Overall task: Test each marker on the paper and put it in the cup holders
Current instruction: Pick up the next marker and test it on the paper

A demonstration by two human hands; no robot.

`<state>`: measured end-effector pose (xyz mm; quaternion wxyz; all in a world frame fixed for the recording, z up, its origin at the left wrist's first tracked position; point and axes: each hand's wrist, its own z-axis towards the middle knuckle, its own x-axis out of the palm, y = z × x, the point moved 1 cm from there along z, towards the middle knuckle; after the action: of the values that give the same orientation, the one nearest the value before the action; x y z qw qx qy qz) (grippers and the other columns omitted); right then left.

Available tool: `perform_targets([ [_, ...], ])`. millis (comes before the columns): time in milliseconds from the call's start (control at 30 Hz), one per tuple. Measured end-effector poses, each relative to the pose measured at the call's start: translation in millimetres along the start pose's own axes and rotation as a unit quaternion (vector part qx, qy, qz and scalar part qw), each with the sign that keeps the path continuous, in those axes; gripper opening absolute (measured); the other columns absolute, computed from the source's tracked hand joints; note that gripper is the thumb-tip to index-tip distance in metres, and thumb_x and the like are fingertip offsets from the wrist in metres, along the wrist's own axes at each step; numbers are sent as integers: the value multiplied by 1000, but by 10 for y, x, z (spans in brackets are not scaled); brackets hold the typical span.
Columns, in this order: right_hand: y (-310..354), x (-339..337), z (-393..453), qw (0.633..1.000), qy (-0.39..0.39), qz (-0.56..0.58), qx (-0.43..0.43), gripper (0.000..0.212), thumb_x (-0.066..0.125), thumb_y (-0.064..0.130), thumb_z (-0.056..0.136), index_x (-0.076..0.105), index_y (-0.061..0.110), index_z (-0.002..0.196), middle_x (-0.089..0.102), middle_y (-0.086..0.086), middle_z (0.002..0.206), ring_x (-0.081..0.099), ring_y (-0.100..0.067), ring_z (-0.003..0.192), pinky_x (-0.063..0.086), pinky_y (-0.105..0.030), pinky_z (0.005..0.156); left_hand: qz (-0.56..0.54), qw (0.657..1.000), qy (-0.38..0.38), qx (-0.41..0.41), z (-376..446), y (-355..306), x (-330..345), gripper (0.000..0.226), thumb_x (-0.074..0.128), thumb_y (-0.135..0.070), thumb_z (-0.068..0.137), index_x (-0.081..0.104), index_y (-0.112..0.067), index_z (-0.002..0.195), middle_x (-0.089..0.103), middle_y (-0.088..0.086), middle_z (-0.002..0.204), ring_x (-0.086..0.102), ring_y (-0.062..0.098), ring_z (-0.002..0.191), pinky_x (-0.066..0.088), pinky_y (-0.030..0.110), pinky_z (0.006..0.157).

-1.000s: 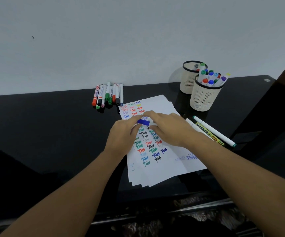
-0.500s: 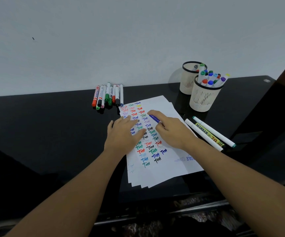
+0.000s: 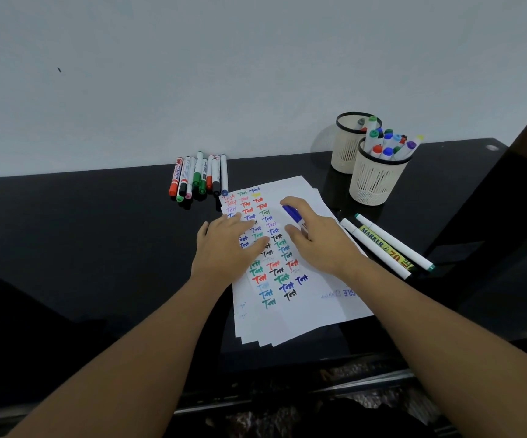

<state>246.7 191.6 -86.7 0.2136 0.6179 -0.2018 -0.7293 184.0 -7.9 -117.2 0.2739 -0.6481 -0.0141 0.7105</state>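
The right hand (image 3: 319, 241) pinches the blue marker (image 3: 292, 214) over the paper (image 3: 312, 298) — its long axis slanting up-left; the left hand (image 3: 227, 245) presses flat, holding nothing.

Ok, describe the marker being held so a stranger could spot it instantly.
Find the white paper covered in coloured test words on the black table. Above its upper right part, the right hand grips a marker. It alone is off the table, blue-capped.
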Motion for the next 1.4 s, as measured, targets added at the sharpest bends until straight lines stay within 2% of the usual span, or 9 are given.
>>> perform_targets([
  [200, 11, -39, 17, 1000, -9, 10, 1, 51, 57, 27, 102, 28, 48, 138, 59, -13, 69, 54, -23, 56, 54, -47, 61, 8, 1000, 5, 0, 15, 8, 9, 65, 48, -75, 89, 50, -40, 144, 41, -8, 158, 29, 15, 148, 12, 51, 124],
  [433, 80, -82, 11, 997, 39, 51, 31, 63, 38, 19, 108, 17, 58, 153, 67, -9, 101, 65, -21, 83, 55, -41, 82, -1, 1000, -7, 2, 9, 18, 15, 64, 49, -75, 89, 53, -39, 142, 44, -7, 155, 33, 15, 145, 14, 50, 123],
  [533, 95, -192, 24, 990, 64, 104, 73, 54, 33, 10, 108, 46, 48, 144, 66, -5, 112, 71, -16, 87, 53, -24, 82, 3, 1000, -13, 3, 11, 26, 20, 63, 49, -75, 88, 54, -40, 140, 46, -8, 154, 35, 14, 144, 15, 49, 123],
  [600, 90, -270, 58, 976, 49, 171, 123, 44, 33, 13, 108, 63, 36, 130, 66, -2, 114, 75, -15, 83, 56, -26, 81, -3, 1000, -18, 3, 4, 22, 14, 62, 51, -74, 88, 55, -40, 139, 47, -9, 153, 35, 13, 144, 15, 48, 123],
  [733, 88, -423, 162, 919, 69, 335, 199, 45, 48, 6, 103, 51, 27, 143, 70, -6, 118, 76, -18, 93, 58, -40, 99, -10, 999, -31, 7, -7, 22, 13, 59, 52, -72, 89, 57, -39, 138, 48, -9, 151, 36, 13, 143, 15, 47, 123],
  [867, 121, -489, 196, 938, 75, 278, 193, 47, 75, 18, 94, 47, 23, 131, 78, -1, 99, 75, -16, 94, 59, -38, 94, -4, 999, -35, 9, 2, 19, 17, 57, 51, -71, 90, 57, -39, 137, 49, -9, 150, 37, 13, 142, 17, 47, 122],
  [1000, 171, -557, 189, 938, 19, 291, 186, 31, 47, 45, 108, 53, 21, 125, 70, -10, 86, 64, -16, 63, 58, -28, 64, 3, 1000, -29, 10, -7, 16, 13, 58, 50, -71, 91, 56, -39, 138, 48, -9, 151, 38, 13, 141, 17, 48, 123],
  [1200, 148, -661, 255, 973, -58, 188, 121, 39, 45, 53, 106, 65, 20, 104, 61, -7, 83, 55, -19, 75, 49, -38, 73, 15, 1000, -26, 6, 20, 1, 10, 57, 49, -72, 90, 57, -40, 137, 51, -13, 147, 43, 12, 135, 18, 48, 121],
  [1400, 131, -794, 290, 980, -95, 149, 97, 37, 54, 44, 105, 67, 14, 88, 59, -4, 74, 51, -15, 67, 43, -32, 65, 75, 996, 15, 35, 175, -19, -123, 61, 48, -76, 87, 58, -37, 132, 56, -12, 131, 50, 14, 119, 41, 46, 107],
])
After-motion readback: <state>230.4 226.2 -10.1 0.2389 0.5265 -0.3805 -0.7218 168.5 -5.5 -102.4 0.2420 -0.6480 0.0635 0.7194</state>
